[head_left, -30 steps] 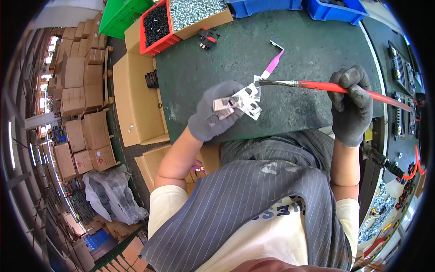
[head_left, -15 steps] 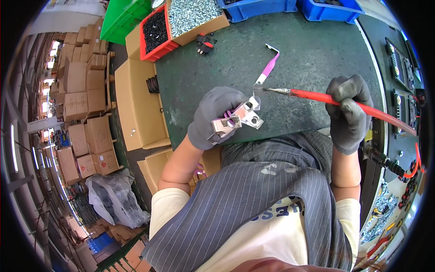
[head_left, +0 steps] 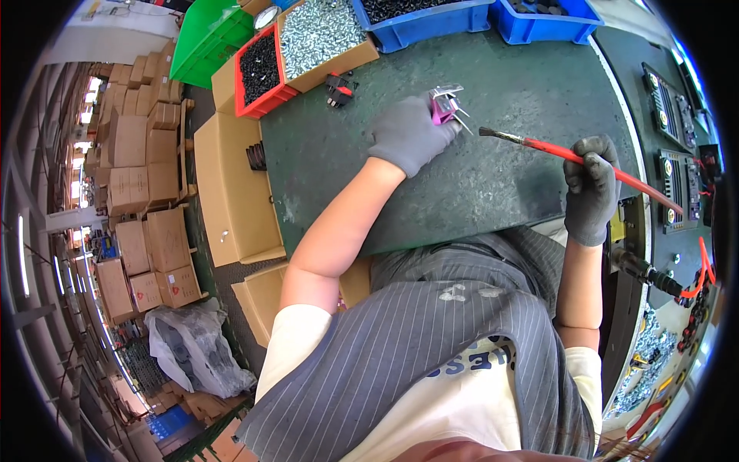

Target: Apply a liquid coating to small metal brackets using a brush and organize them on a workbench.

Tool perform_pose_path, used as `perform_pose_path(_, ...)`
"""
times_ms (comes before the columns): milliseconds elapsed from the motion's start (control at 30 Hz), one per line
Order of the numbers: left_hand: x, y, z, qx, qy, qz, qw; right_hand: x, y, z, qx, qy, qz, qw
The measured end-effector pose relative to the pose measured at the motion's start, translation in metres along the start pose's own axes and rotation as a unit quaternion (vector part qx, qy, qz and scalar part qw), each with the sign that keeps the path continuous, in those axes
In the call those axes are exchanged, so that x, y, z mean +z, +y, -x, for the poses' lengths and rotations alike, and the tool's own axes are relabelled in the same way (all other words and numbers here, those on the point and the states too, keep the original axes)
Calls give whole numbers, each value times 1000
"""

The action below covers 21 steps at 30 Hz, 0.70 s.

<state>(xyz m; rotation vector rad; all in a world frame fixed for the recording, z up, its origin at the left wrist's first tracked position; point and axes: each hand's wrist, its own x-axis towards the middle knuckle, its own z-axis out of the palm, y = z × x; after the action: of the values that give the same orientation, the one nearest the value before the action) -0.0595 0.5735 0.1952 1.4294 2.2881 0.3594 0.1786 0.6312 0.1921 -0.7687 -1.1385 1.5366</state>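
My gloved left hand (head_left: 408, 131) reaches toward the back of the green worktable (head_left: 339, 200), closed on shiny metal pieces (head_left: 449, 108) with pink parts. Its fingertips are mostly hidden, and the strip that lay there cannot be told apart from the bunch. My gloved right hand (head_left: 591, 185) is closed around a long red-handled paintbrush (head_left: 550, 146), holding it raised over the right side of the table. The dark bristles point left, a short gap from the metal pieces. A small black and red part (head_left: 339, 92) lies beyond my left hand.
A red bin of black pieces (head_left: 291, 88), a carton of silver fasteners (head_left: 362, 58), blue bins (head_left: 419, 35) and a green crate (head_left: 192, 58) line the back. An open carton (head_left: 231, 192) stands left. At right are black devices (head_left: 670, 185) and red hose (head_left: 697, 277).
My left hand has moved forward and up to where the pink-and-white strip lay; that strip no longer shows separately. The brush and my right hand have shifted slightly.
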Motion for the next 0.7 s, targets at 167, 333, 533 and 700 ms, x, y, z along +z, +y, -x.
perform_pose_path(167, 13, -28, 0, 239, 123, -122, 955, -5, -5, -7, 23, 34, 0, 999)
perform_pose_path(333, -4, -35, 45, 245, 12, 216, 945, 4, -15, -12, 23, -13, -35, 999)
perform_pose_path(533, -14, -42, 71, 216, -15, 299, 929, 36, -22, -5, -2, -71, -74, 995)
perform_pose_path(700, -14, -49, 72, 301, 57, 289, 907, 37, -30, -1, -18, -114, -4, 993)
